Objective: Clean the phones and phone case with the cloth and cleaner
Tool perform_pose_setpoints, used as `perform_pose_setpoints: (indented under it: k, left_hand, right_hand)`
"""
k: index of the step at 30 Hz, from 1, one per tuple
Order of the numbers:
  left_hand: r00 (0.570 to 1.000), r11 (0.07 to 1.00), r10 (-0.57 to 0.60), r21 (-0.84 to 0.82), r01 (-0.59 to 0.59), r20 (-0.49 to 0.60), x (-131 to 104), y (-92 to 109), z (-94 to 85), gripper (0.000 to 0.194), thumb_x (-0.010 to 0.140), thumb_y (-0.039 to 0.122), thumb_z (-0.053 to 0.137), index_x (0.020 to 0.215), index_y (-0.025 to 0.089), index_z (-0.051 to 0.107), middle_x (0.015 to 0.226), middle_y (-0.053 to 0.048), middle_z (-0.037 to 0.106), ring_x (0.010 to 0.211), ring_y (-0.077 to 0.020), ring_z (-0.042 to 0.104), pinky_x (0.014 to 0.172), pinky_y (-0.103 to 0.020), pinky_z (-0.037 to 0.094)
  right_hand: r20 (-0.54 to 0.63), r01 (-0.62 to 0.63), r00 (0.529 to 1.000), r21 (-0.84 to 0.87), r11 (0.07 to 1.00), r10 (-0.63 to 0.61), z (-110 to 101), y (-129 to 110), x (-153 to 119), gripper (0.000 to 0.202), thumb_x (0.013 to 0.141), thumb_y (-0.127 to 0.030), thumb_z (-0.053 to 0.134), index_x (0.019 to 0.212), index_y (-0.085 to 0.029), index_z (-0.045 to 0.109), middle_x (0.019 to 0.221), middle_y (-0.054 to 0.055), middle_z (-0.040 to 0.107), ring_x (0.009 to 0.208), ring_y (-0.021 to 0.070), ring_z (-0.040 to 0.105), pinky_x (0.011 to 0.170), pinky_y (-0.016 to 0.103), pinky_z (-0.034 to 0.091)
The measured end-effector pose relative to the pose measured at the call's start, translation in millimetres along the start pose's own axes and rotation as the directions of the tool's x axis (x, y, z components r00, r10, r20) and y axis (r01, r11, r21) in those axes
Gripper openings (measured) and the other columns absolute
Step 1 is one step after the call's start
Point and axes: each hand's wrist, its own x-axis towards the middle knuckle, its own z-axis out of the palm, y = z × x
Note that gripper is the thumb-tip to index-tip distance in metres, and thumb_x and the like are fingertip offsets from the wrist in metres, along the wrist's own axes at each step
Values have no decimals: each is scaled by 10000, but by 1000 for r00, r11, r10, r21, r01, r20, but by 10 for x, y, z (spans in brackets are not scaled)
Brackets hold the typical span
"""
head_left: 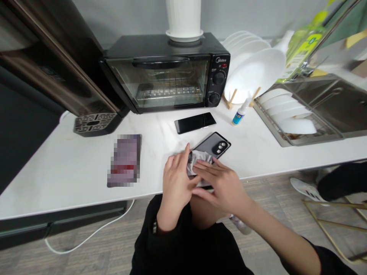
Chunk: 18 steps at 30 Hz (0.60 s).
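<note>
A crumpled grey cloth point(200, 156) is bunched between my two hands at the counter's front edge. My left hand point(175, 176) is closed at the left side of the cloth, its fingers partly hidden. From the right, my right hand point(225, 183) presses its fingers onto the cloth, with the thumb below. Under the hands something flat with a dark edge shows; most of it is covered. Just beyond lies a clear phone case point(205, 144) with a black rim and camera holes. Behind that, a black smartphone point(195, 123) rests screen up.
A small spray bottle point(239, 114) stands right of the smartphone. At the back are a toaster oven point(172, 82), racked white plates point(255, 72) and a sink point(338, 110). To the left lie a blurred flat item point(125, 160) and a drip tray point(96, 123). Another person's shoe point(306, 189) shows at right.
</note>
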Motion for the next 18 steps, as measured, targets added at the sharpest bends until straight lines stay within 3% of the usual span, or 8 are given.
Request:
perform_pose_setpoints:
  k: [2, 5, 8, 13, 15, 18]
  left_hand:
    - [1000, 1000, -3, -17, 3, 3, -1, 39, -5, 950, 853, 386, 806, 1634, 236, 286, 1396, -96, 655, 1199, -313, 553, 1073, -466, 460]
    - [1000, 1000, -16, -26, 16, 3, 5, 78, -16, 1019, 819, 371, 849, 1640, 281, 252, 1429, -60, 657, 1213, -303, 561, 1079, -471, 453]
    - [1000, 999, -4, -46, 4, 8, 2, 42, -20, 1057, 830, 301, 831, 1661, 287, 177, 1444, -57, 651, 1237, -293, 560, 1090, -462, 456]
    - [1000, 996, 25, -81, -23, 18, -27, -53, -16, 1107, 818, 158, 764, 1679, 267, 77, 1429, -71, 657, 1247, -284, 563, 1070, -430, 485]
    - [999, 997, 15, -75, -12, 31, -34, -32, -16, 1124, 815, 194, 791, 1679, 275, 76, 1441, -66, 651, 1246, -294, 559, 1079, -447, 471]
    - [999, 997, -1, -74, 4, 35, -26, 42, -26, 1116, 823, 316, 839, 1671, 297, 114, 1458, -56, 643, 1237, -299, 559, 1102, -471, 438]
  right_hand:
    - [-27, -48, 999, -100, 994, 46, -139, 258, -54, 482, 1035, -531, 529, 1358, -194, 648, 1403, 102, 695, 1345, 288, 635, 1218, 566, 412]
    - [-146, -196, 976, -261, 945, 163, -230, 563, 18, 526, 1056, -518, 483, 1413, -152, 607, 1450, 139, 655, 1352, 329, 624, 1204, 629, 398]
    - [-176, -216, 969, -257, 942, 174, -89, 444, 173, 633, 1020, -603, 503, 1397, -108, 618, 1446, 177, 651, 1378, 356, 596, 1209, 605, 405]
    - [-35, -1, 999, -69, 998, -1, 131, -119, 116, 676, 991, -653, 524, 1364, -102, 640, 1417, 154, 678, 1357, 297, 621, 1203, 477, 455]
    - [-13, 11, 1000, -47, 999, -12, 51, -70, -6, 598, 1011, -612, 522, 1359, -141, 646, 1407, 119, 691, 1330, 265, 646, 1201, 465, 457]
    - [-68, -67, 996, -178, 982, 56, -156, 314, -95, 475, 1046, -524, 510, 1359, -195, 650, 1394, 97, 702, 1306, 271, 664, 1205, 531, 437]
